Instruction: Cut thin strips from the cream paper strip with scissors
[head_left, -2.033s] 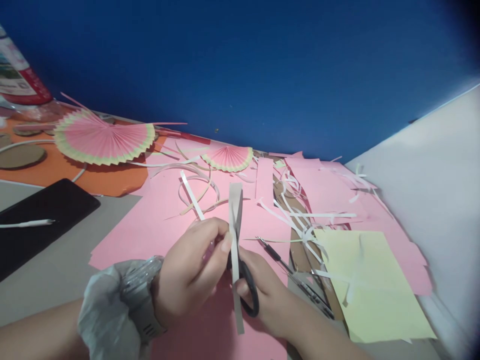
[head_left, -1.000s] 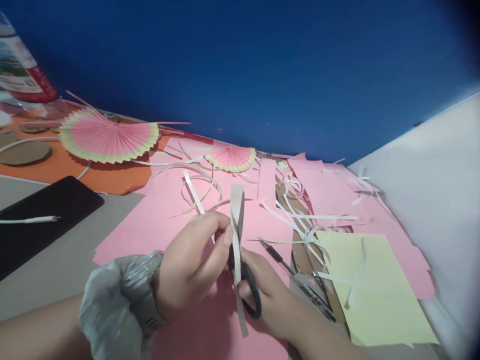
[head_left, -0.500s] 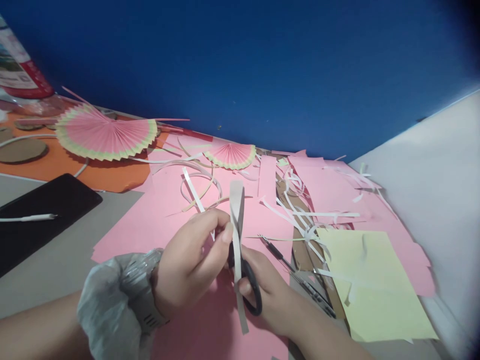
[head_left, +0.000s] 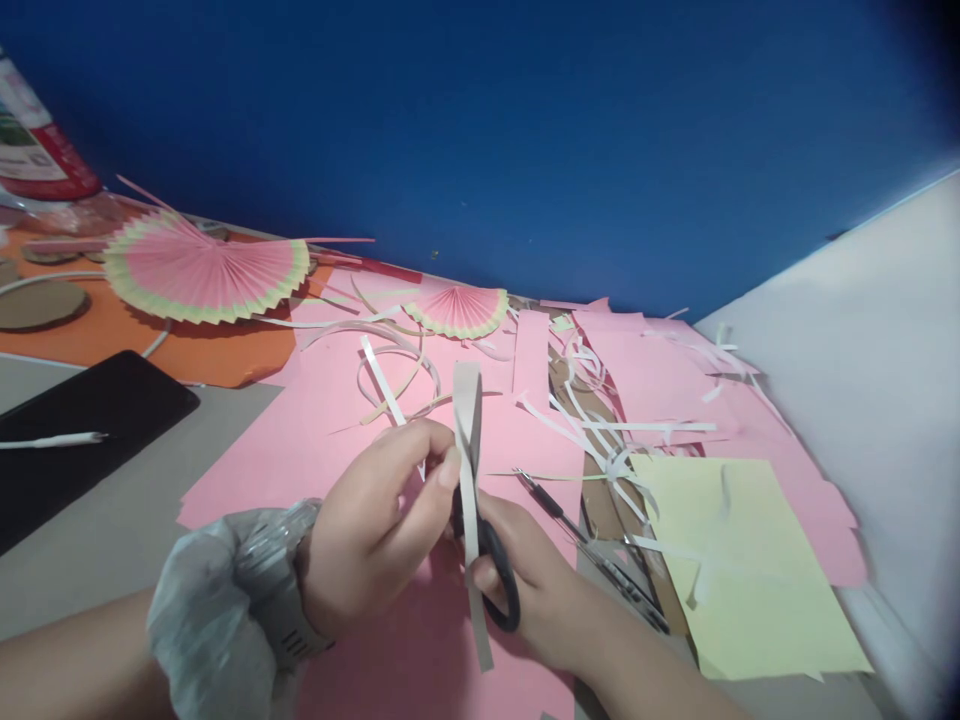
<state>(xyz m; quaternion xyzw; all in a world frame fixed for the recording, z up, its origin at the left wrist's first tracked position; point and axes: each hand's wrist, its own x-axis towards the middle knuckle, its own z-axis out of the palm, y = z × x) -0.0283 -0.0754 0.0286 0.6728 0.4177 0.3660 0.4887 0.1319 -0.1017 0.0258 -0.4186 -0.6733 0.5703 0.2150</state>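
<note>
My left hand (head_left: 375, 530) pinches a long white paper strip (head_left: 468, 440) that stands upright between both hands. My right hand (head_left: 536, 580) grips black-handled scissors (head_left: 499, 575), whose blades are hidden behind the strip and my left fingers. A thin sliver hangs from the strip's lower end. A watch and a grey sleeve sit on my left wrist (head_left: 262, 590). Both hands hover over a large pink sheet (head_left: 315, 440).
Two pink pleated fans (head_left: 202, 275) (head_left: 459, 308) lie near the blue wall. A yellow sheet (head_left: 742, 570), white paper offcuts (head_left: 607, 430), a thin metal tool (head_left: 592, 555), a black phone with a cable (head_left: 67, 440), an orange sheet (head_left: 187, 350) and a bottle (head_left: 37, 150) surround the hands.
The hands and strip stay nearly in place; the strip has shifted slightly, and the view has wobbled a little.
</note>
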